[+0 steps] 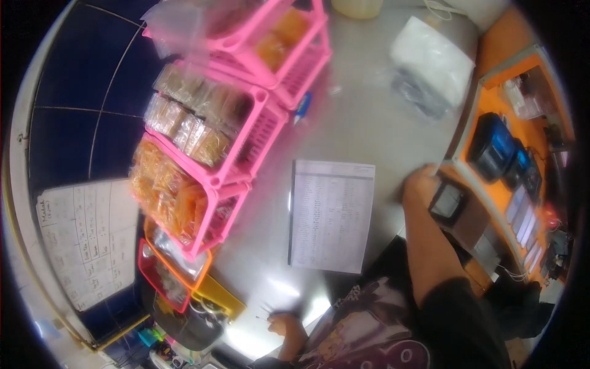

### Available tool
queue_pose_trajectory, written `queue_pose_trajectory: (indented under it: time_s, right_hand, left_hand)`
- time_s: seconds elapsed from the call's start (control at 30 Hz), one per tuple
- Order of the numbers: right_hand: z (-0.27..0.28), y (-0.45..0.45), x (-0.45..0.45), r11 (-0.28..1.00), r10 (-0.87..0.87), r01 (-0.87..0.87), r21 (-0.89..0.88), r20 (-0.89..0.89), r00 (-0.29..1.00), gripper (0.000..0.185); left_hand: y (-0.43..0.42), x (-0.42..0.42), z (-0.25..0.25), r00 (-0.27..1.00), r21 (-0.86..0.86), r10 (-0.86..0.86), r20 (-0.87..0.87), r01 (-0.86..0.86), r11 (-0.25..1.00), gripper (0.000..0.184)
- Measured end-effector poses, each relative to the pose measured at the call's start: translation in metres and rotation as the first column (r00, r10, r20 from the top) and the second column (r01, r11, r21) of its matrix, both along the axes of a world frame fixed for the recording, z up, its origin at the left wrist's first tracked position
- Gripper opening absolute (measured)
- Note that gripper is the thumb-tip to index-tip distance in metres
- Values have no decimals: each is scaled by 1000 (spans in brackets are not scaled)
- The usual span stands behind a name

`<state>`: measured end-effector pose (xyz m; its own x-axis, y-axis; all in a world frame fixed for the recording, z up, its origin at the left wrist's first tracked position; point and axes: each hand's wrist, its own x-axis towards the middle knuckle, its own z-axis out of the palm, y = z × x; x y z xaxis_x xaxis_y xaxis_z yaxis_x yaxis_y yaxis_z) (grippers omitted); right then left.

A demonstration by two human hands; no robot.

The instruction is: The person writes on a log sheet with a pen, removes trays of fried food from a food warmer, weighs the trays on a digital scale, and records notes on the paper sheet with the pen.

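My left hand point(286, 325) is low over the steel counter, its fingers closed. Thin dark strands or sticks poke out past the fingertips, too small to name. My right hand point(421, 184) is at the counter's right side, beside the raised edge of an orange wooden unit point(491, 49). Blur and the angle hide how its fingers are set. Between both hands a printed sheet point(332, 215) with rows of text and handwritten marks lies flat on the counter point(258, 240); neither hand touches it.
Pink stacked baskets point(246, 147) of plastic-wrapped packets line the left side. Red point(150, 264) and orange point(200, 277) trays sit below them. A white plastic bag point(430, 61) lies at the far right. A handwritten chart point(89, 240) hangs on the dark tiles. Black devices point(495, 147) stand on the orange unit.
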<state>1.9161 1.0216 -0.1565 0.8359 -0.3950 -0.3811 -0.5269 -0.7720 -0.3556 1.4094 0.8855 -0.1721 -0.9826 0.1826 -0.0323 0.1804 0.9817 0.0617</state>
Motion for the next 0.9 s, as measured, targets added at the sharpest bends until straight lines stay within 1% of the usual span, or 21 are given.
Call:
queue_pose_trajectory:
  time_s: [0.03,0.1,0.13,0.17,0.2,0.23,0.3,0.37,0.4,0.43,0.47,0.5,0.53,0.6,0.63,0.67,0.7,0.77,0.8,0.87,0.9]
  right_hand:
    - [-1,0,1,1000,1,-1,-21,-9,1000,80]
    - [-1,0,0,999,2,-2,-43,-19,1000,80]
    - [0,1,0,999,4,-5,-47,-15,1000,80]
    - [0,1,-1,999,7,-8,-50,-10,1000,80]
    - [-4,-1,0,999,8,-8,-50,-10,1000,80]
    - [-11,-5,2,999,24,-24,-43,-1,1000,80]
    - [-14,-6,2,998,42,-42,-36,6,999,81]
    - [-7,-3,1,999,29,-30,-43,-15,999,80]
    - [-3,-1,0,999,30,-30,-41,-15,999,80]
    - [2,1,-1,999,25,-25,-41,-12,1000,80]
    - [4,1,-1,999,19,-19,-40,-9,1000,79]
    - [1,0,-1,999,16,-16,-38,-8,1000,79]
    - [-3,-1,-1,1000,12,-11,-25,16,1000,79]
    - [-7,-3,1,1000,1,-1,-14,41,999,79]
    - [-5,-2,1,1000,-4,4,-26,26,1000,79]
    - [-4,-1,1,999,-8,9,-37,12,1000,79]
    - [-4,0,1,999,-11,12,-39,11,1000,79]
    - [-5,0,2,998,-20,20,-61,-3,1000,80]
    - [-6,0,2,998,-20,20,-63,-2,1000,80]
    - [-8,-1,2,998,-30,31,-56,32,999,80]
    - [-6,-1,2,998,-29,31,-56,33,999,80]
  left_hand:
    - [-1,-4,-1,996,44,81,43,-83,996,56]
    - [-10,-10,-7,996,38,73,50,-75,996,56]
    - [-15,-21,-14,998,-3,34,62,-34,999,56]
    - [-25,-37,-28,993,-147,-91,76,101,984,55]
    - [-49,-73,-58,946,-414,-307,107,323,851,55]
    - [-67,-103,-85,878,-566,-443,184,463,682,55]
    - [-87,-139,-111,810,-651,-518,274,553,520,54]
    - [-73,-117,-95,807,-693,-495,323,558,456,53]
    - [-54,-86,-71,934,-489,-322,153,354,797,53]
    - [-35,-58,-47,975,-351,-198,103,222,910,53]
    - [-17,-31,-23,996,-185,-76,55,85,979,53]
    - [-3,-10,-3,997,-97,8,71,-1,995,54]
    - [3,0,6,992,-10,88,94,-88,996,55]
    - [-4,-7,1,993,-3,44,113,-44,999,56]
    - [-3,-6,3,992,6,5,130,-5,1000,57]
    - [-3,-2,4,992,4,1,130,-1,1000,57]
    - [-3,3,5,994,-51,-73,83,77,996,57]
    - [2,12,13,988,-112,-149,41,153,982,57]
    - [3,15,16,988,-126,-144,49,149,981,57]
    - [-6,3,4,989,-139,-139,58,146,980,57]
    - [-22,-18,-16,953,-295,-303,1,289,911,55]
